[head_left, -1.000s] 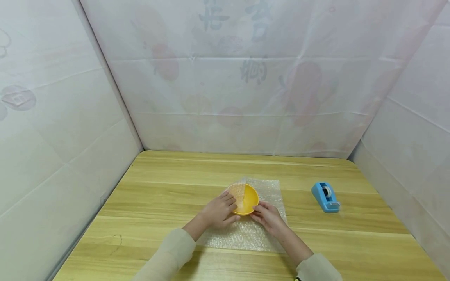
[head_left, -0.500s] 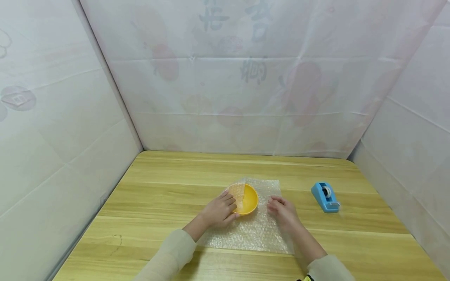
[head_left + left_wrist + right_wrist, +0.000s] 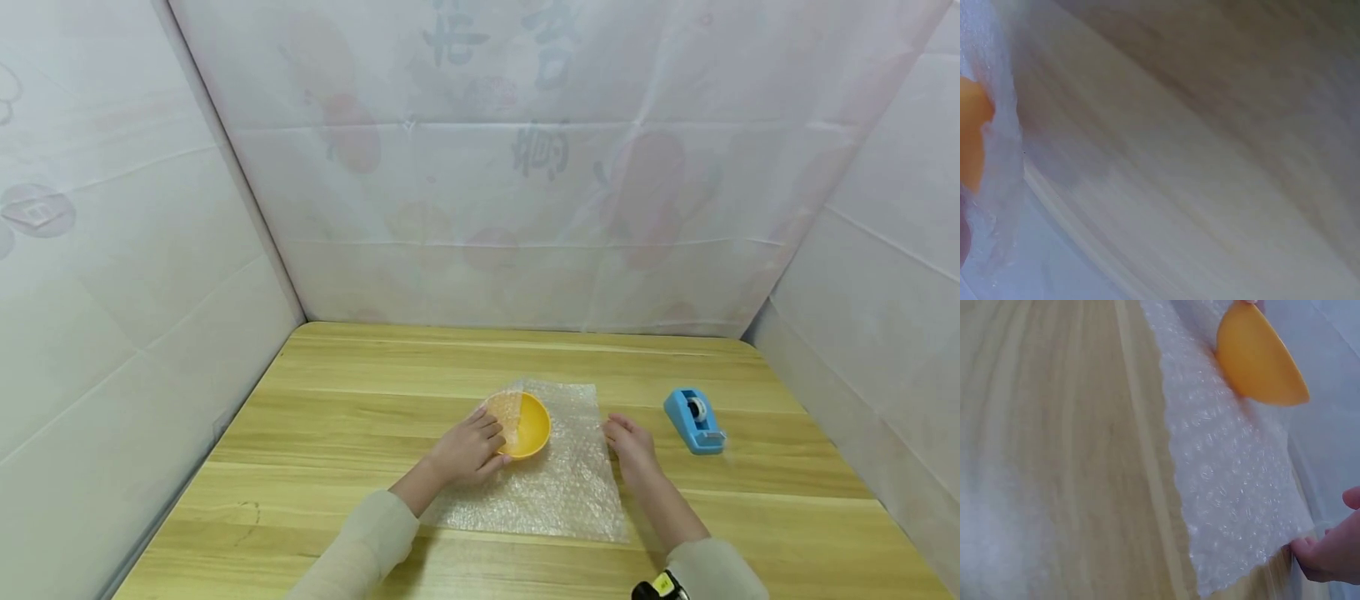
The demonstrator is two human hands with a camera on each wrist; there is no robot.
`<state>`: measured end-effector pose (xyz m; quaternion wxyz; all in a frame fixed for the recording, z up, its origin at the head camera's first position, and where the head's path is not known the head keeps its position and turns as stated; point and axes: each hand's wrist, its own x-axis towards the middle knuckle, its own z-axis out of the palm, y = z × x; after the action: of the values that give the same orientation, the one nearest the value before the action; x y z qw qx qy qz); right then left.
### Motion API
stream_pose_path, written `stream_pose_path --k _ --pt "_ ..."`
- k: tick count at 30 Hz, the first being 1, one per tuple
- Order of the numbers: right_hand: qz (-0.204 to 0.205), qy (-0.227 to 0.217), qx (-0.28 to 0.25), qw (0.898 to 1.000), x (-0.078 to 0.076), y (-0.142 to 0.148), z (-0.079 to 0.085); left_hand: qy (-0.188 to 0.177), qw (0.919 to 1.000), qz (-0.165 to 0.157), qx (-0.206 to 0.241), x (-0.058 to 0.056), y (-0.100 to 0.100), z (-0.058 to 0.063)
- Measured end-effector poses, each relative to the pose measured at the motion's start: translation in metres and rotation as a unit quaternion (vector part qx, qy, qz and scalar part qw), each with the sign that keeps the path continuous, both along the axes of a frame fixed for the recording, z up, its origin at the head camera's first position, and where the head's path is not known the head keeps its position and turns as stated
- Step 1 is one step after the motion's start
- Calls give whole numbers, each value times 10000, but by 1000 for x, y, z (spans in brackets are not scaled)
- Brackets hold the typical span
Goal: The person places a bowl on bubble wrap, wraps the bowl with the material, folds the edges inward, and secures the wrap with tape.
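In the head view a yellow bowl (image 3: pixel 534 427) sits on a sheet of clear bubble wrap (image 3: pixel 573 492), whose left flap is folded over the bowl's left part. My left hand (image 3: pixel 467 450) holds the flap against the bowl, fingers over the rim and thumb at its near side. The left wrist view shows the wrap (image 3: pixel 1005 150) round the bowl's side. At the sheet's right edge is my right hand (image 3: pixel 632 446), fingers loosely bent. In the right wrist view its fingertips (image 3: pixel 1302 547) touch the wrap's edge, with the thumb apart from them.
A blue tape dispenser (image 3: pixel 695 422) stands on the wooden table (image 3: pixel 360 367) to the right of my right hand. Pale fabric walls (image 3: pixel 480 283) rise at the back and both sides. A black and yellow device (image 3: pixel 662 587) is at my right cuff.
My right hand has let go of the bowl's right rim and moved right to the wrap's edge. The sheet's right side now lies in fuller view. My left hand has stayed put.
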<state>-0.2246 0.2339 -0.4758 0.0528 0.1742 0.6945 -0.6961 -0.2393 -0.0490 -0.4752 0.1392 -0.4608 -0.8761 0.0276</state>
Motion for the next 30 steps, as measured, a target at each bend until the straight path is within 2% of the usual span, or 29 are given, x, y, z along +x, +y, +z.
stream_pose_path --k 5,9,14,20,30 --pt "39 -136 -441 9989 -8 3 0 14 10000 14 11 1 0 1" --pt "89 -273 -290 9992 -13 5 0 16 10000 37 11 2 1 1" --pt "-40 -352 40 9994 -21 5 0 21 10000 43 12 1 1 -1" --pt "31 -267 549 9981 -27 0 1 -44 10000 47 14 0 2 -1" --pt "-40 -207 636 9978 -33 -12 8 -51 10000 15 81 0 1 -1"
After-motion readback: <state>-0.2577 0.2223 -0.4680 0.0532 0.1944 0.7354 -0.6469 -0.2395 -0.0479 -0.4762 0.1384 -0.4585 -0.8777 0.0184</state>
